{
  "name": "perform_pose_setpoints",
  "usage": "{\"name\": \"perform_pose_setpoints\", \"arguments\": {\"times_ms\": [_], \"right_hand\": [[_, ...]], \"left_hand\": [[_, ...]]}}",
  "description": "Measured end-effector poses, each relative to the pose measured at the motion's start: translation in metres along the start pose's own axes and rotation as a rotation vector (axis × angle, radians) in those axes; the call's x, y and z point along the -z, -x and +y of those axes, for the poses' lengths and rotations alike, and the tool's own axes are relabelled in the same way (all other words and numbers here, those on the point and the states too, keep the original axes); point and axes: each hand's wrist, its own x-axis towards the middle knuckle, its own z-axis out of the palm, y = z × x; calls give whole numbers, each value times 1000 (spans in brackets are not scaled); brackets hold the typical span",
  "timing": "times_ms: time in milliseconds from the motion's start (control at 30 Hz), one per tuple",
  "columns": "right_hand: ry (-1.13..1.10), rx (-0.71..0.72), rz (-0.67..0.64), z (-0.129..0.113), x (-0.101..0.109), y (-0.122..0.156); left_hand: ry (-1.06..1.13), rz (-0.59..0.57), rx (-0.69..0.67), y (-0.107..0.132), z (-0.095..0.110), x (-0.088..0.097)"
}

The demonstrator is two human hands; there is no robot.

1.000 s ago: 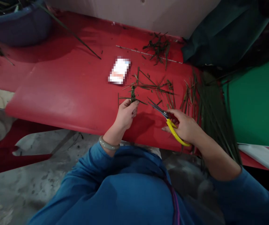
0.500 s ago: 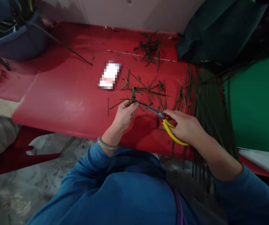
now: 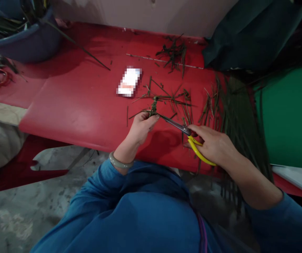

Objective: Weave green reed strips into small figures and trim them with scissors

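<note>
Left hand [image 3: 140,127] pinches small woven leaf knot [image 3: 154,107] at frame centre, right hand [image 3: 214,147] grips yellow-handled scissors [image 3: 190,137], blades nearly shut beside fingertips; likely nick risk.

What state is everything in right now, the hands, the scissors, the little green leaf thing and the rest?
Left hand: closed, pinching the woven leaf piece.
Right hand: gripping the yellow-handled scissors.
Scissors: blades reaching the leaf piece; open or shut unclear.
Leaf trimmings: scattered loose on the red table.
Blue tub: holding leaves.
</note>
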Motion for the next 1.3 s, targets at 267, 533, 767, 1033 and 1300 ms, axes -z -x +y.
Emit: {"name": "perform_pose_setpoints", "arguments": {"times_ms": [267, 533, 767, 1033, 1300], "right_hand": [[-34, 41, -26, -23, -4, 3], [-57, 52, -19, -32, -6, 12], [-27, 24, -42, -38, -1, 14], [-20, 66, -41, -39, 2, 15], [54, 68, -36, -46, 8, 16]], "left_hand": [[33, -45, 7, 16, 4, 25], [39, -86, 35, 24, 1, 33], [43, -141, 42, 29, 2, 34], [22, -187, 28, 34, 6, 39], [-58, -175, 48, 41, 5, 37]]}}
